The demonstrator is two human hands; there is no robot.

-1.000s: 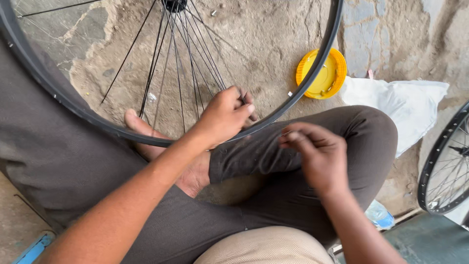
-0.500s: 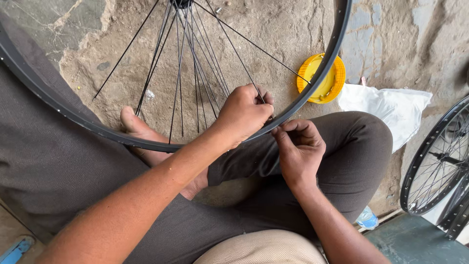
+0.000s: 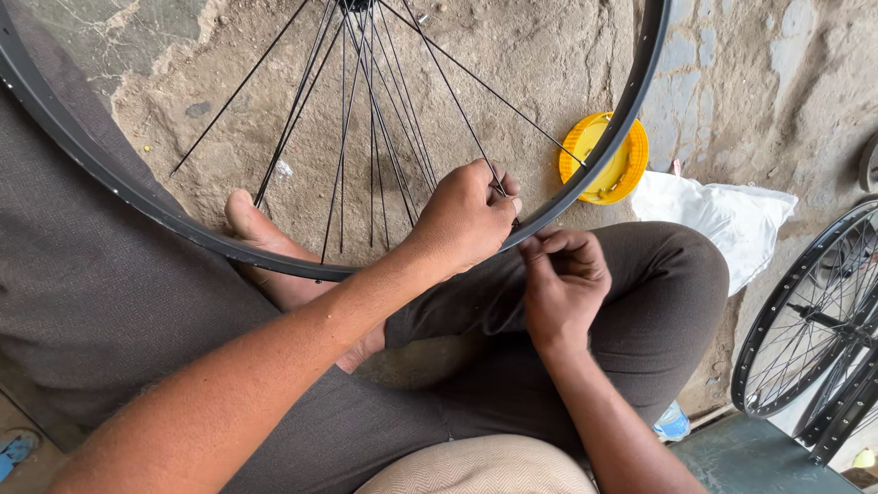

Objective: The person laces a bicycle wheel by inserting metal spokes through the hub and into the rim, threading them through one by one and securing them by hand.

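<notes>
Our right hand (image 3: 562,279) has closed in under the black metal wheel rim (image 3: 585,174), fingers pinched together at it, just at five o'clock of our left hand (image 3: 466,215), which keeps pinching a thin black spoke (image 3: 457,105).

A bicycle repair workshop: spoked wheels (image 3: 805,320) (several) over rough stone floor (image 3: 549,55).

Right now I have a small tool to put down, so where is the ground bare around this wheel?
Bare ground shows inside the rim, left of the spokes and above the foot. More lies right of the yellow dish, above the white bag. It is crowded at the rim's lower right, where the left hand and right hand meet.
</notes>
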